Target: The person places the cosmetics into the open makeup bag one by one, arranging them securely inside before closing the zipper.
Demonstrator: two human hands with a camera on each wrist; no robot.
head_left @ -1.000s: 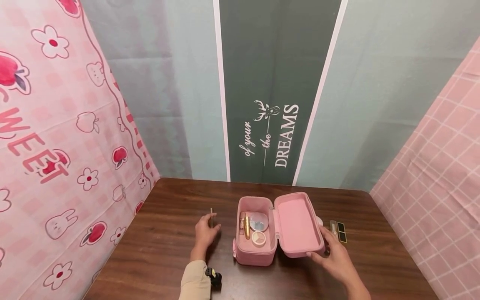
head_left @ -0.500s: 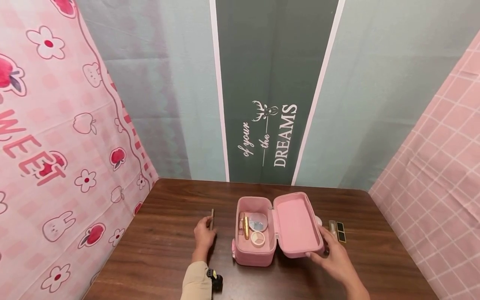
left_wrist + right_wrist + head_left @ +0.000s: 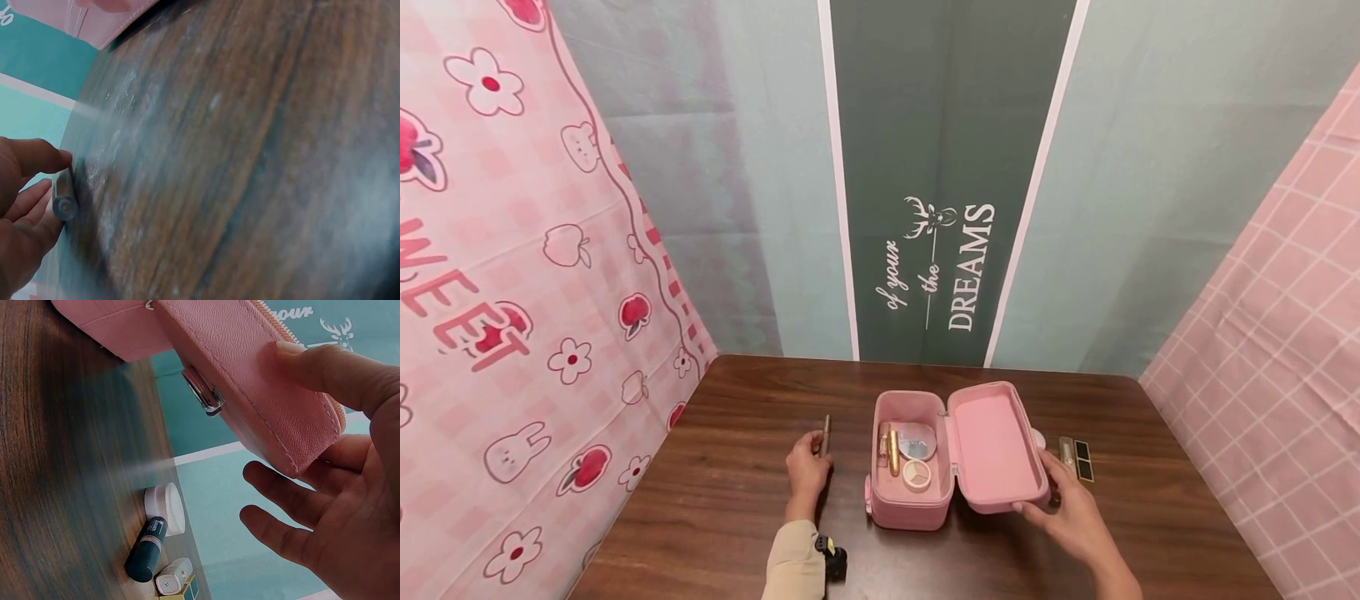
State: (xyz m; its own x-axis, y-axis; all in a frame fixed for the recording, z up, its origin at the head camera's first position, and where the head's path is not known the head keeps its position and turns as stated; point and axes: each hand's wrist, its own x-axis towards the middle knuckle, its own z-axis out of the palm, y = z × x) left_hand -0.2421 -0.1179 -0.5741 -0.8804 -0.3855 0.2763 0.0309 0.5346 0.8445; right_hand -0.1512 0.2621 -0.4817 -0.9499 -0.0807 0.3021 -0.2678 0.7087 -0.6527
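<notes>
My left hand (image 3: 807,467) pinches a slim metallic tube (image 3: 827,433) over the table, left of a pink cosmetic case (image 3: 910,515). In the left wrist view, the tube's round end (image 3: 64,207) sticks out between thumb and fingers. The case's lid (image 3: 996,446) is swung out to the right, and my right hand (image 3: 1071,504) grips its outer edge. The right wrist view shows the thumb on the lid's side, with some fingers spread below. Inside the case lie a gold tube (image 3: 894,454), a small clear-and-gold item (image 3: 883,446), a shiny round disc (image 3: 917,442) and a round three-part palette (image 3: 917,475).
Beyond the lid lie a black-panelled, gold-edged palette (image 3: 1083,461) and a pale tube (image 3: 1067,452). A white round jar (image 3: 165,509) and a dark lipstick-like tube (image 3: 147,550) are near them. Patterned cloths hang around the wooden table (image 3: 760,392).
My left hand has shifted slightly left, and more of the slim tube shows above the fingers. The right hand, lid and case stay put.
</notes>
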